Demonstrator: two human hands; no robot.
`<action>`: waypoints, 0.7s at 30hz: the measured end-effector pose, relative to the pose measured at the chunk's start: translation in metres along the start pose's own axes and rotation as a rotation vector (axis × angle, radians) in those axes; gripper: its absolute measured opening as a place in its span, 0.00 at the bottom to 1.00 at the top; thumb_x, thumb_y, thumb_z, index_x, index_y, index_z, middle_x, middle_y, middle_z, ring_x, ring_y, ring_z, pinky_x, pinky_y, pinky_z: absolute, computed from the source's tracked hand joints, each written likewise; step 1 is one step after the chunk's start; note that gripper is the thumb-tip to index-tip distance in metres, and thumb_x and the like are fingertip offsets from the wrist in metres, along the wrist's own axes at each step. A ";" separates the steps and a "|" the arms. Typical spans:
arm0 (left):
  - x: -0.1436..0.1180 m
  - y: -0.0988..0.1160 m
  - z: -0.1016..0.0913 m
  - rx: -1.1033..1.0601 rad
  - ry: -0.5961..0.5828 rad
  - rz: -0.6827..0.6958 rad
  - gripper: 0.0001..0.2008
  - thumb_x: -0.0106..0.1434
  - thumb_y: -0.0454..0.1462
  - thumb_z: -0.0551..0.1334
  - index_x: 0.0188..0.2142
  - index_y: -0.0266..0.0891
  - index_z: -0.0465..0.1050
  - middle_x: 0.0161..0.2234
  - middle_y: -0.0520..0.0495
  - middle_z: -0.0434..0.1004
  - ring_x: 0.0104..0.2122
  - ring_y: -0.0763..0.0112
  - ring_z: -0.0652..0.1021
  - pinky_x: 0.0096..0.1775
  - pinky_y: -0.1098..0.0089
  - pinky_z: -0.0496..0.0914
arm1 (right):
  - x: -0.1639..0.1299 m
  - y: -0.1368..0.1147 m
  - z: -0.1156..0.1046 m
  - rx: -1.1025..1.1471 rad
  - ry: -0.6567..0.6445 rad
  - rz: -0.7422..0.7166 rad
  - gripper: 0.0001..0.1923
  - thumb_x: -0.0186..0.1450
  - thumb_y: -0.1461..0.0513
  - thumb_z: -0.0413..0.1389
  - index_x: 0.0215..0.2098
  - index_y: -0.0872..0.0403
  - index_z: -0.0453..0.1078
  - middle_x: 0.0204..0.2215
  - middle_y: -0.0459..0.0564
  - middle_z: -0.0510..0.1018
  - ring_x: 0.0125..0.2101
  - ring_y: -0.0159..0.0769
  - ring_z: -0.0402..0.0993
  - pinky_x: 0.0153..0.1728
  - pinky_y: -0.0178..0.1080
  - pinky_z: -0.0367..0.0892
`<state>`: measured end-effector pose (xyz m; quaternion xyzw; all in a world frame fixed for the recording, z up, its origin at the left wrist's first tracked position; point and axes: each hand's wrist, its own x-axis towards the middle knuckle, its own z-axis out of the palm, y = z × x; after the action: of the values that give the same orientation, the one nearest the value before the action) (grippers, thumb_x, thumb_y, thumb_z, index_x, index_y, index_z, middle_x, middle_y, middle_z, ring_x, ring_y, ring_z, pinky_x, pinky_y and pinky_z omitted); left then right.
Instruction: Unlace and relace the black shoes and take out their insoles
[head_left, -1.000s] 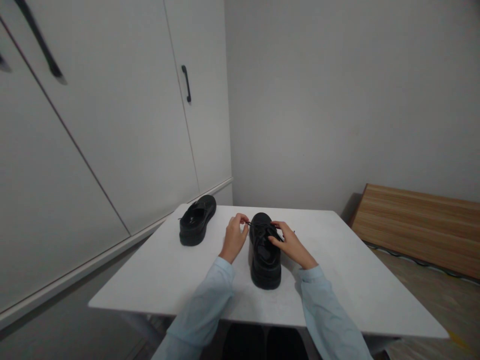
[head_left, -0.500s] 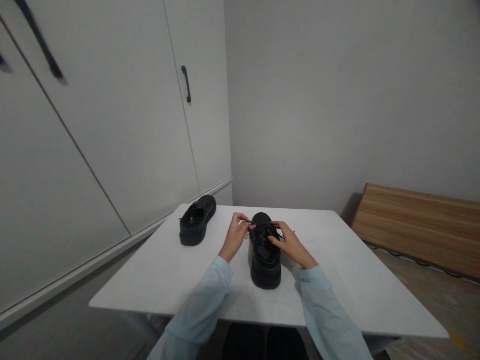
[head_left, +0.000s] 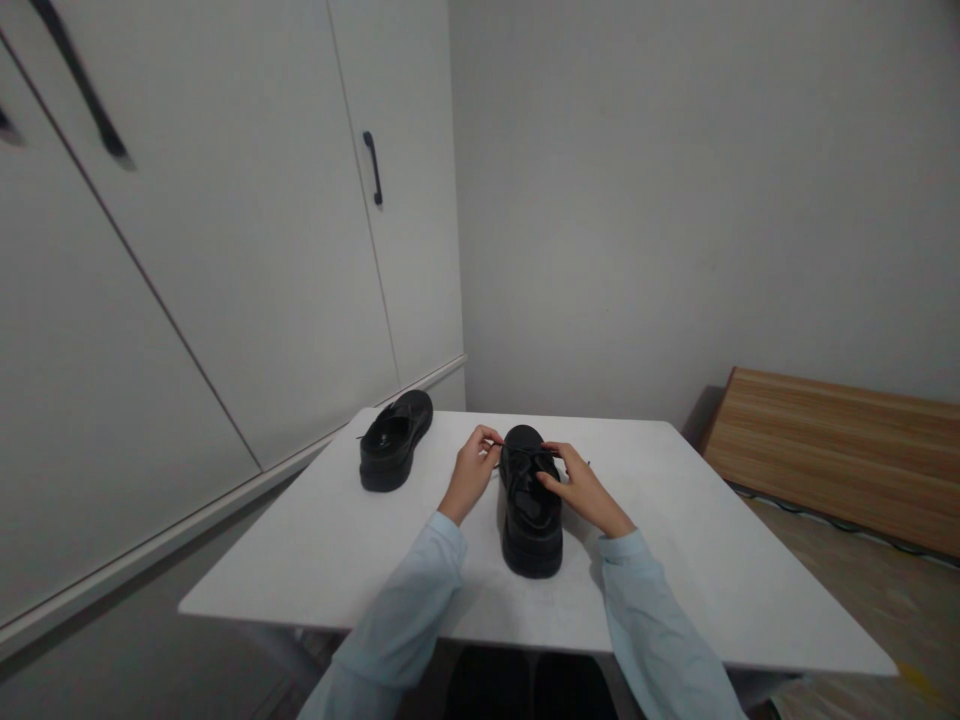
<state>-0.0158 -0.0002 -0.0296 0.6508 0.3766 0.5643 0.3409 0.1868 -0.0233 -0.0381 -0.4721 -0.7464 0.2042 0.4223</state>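
A glossy black shoe (head_left: 531, 510) with a thick sole stands at the middle of the smooth white table (head_left: 315, 560), toe at 12 o'clock. The left hand (head_left: 470, 477) pinches a thin black lace (head_left: 525, 457) at 9 o'clock of the toe; the right hand (head_left: 579, 487) pinches it at 3 o'clock. A second black shoe (head_left: 393, 439) lies at 10 o'clock, well apart. Since half a second ago the left hand has drawn slightly outward.

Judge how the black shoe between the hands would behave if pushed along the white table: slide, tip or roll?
The near black shoe sits flat on a thick, broad sole, so it would probably slide rather than tip or roll. Its upper looks fairly stiff. The thin lace, pinched by the left hand and right hand, looks floppy and would likely trail.
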 end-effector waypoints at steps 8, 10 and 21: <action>-0.003 -0.003 0.000 0.237 -0.098 0.123 0.11 0.56 0.27 0.54 0.34 0.41 0.70 0.34 0.49 0.72 0.37 0.68 0.72 0.39 0.69 0.66 | 0.001 -0.003 -0.001 0.019 -0.002 0.037 0.23 0.58 0.59 0.57 0.51 0.52 0.63 0.50 0.55 0.70 0.52 0.44 0.67 0.53 0.50 0.61; -0.004 -0.004 0.000 0.269 -0.101 0.137 0.10 0.56 0.29 0.56 0.36 0.42 0.70 0.35 0.48 0.73 0.39 0.66 0.72 0.42 0.66 0.66 | 0.001 -0.004 -0.001 0.026 -0.006 0.055 0.23 0.58 0.59 0.57 0.52 0.51 0.62 0.51 0.55 0.70 0.52 0.45 0.67 0.52 0.51 0.62; -0.005 -0.008 -0.003 0.258 -0.106 0.100 0.09 0.58 0.32 0.60 0.39 0.43 0.68 0.36 0.48 0.71 0.40 0.66 0.73 0.42 0.66 0.69 | 0.002 -0.005 -0.001 0.036 -0.023 0.089 0.24 0.58 0.60 0.56 0.52 0.53 0.60 0.53 0.58 0.68 0.53 0.46 0.66 0.51 0.52 0.63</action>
<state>-0.0198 -0.0003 -0.0384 0.7362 0.3945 0.4923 0.2452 0.1841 -0.0243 -0.0335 -0.4946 -0.7257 0.2416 0.4126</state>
